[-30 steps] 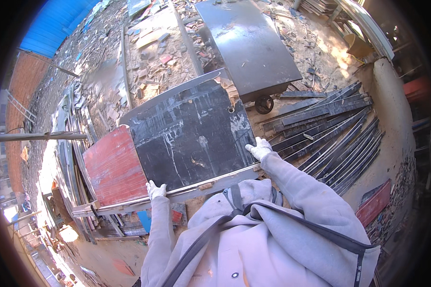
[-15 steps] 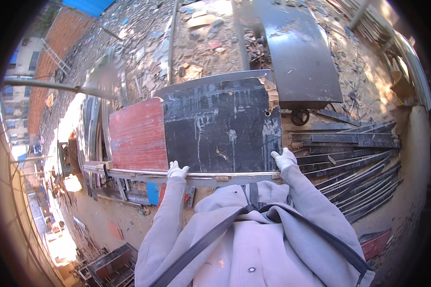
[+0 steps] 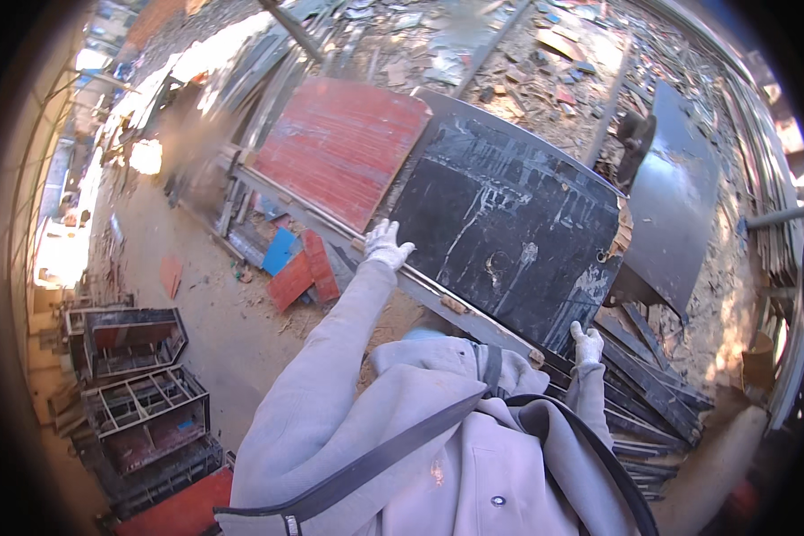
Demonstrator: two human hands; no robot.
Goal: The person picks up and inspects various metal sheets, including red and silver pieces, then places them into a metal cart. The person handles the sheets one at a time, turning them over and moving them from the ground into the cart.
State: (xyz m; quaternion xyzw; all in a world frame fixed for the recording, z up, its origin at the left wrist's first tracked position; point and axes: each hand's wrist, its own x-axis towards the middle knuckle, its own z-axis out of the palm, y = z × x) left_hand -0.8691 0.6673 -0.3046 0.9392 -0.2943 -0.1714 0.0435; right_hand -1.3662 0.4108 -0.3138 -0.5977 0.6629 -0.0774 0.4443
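Note:
A scuffed black board [image 3: 500,232] with pale streaks and a chipped, splintered right corner lies in front of me. Against its left side is a red board [image 3: 344,147]. My left hand [image 3: 387,246], in a white glove, rests at the black board's near edge by the seam between the two, its fingers spread over the surface. At the near right corner, my right hand [image 3: 587,343], also gloved, has its thumb over the edge of the black board; the undersides of its fingers are hidden. Along the near side runs a narrow rail [image 3: 420,290] with small wooden blocks.
Dark wooden strips [image 3: 657,380] are heaped at the right, below a shiny grey panel [image 3: 674,210] and a dark wheel [image 3: 634,143]. Red offcuts [image 3: 304,268] and a blue piece [image 3: 281,250] lie at the left. Dark frames [image 3: 147,402] are stacked lower left; scraps cover the far ground.
My view has turned leftward, so the boards now slope down to the right in the picture. Both hands remain near the same corners of the black board.

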